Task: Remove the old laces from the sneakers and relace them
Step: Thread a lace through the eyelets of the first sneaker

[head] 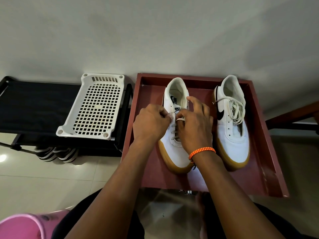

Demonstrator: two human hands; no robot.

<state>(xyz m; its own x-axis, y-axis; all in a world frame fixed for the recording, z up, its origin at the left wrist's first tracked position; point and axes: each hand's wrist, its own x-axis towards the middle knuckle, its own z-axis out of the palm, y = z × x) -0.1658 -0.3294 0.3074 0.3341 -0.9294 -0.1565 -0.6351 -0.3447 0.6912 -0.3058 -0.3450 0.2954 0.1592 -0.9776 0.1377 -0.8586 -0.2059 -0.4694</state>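
Note:
Two white sneakers with gum soles stand toe-toward-me in a dark red tray [269, 152]. The left sneaker [174, 152] has a grey lace [174, 131] crossing its lower eyelets. My left hand [151, 125] is closed at the left eyelet row, pinching the lace there. My right hand [195, 123], with an orange cord on the wrist, pinches a lace loop at the upper eyelets, its index finger raised. The right sneaker [232, 133] lies untouched, with a loose lace [235, 109] bunched over its tongue and several empty lower eyelets.
A white perforated plastic basket [96, 107] rests on a black rack [34, 107] left of the tray. Striped slippers [57, 153] sit beneath the rack. A pink stool [22, 226] is at the lower left. The wall runs behind the tray.

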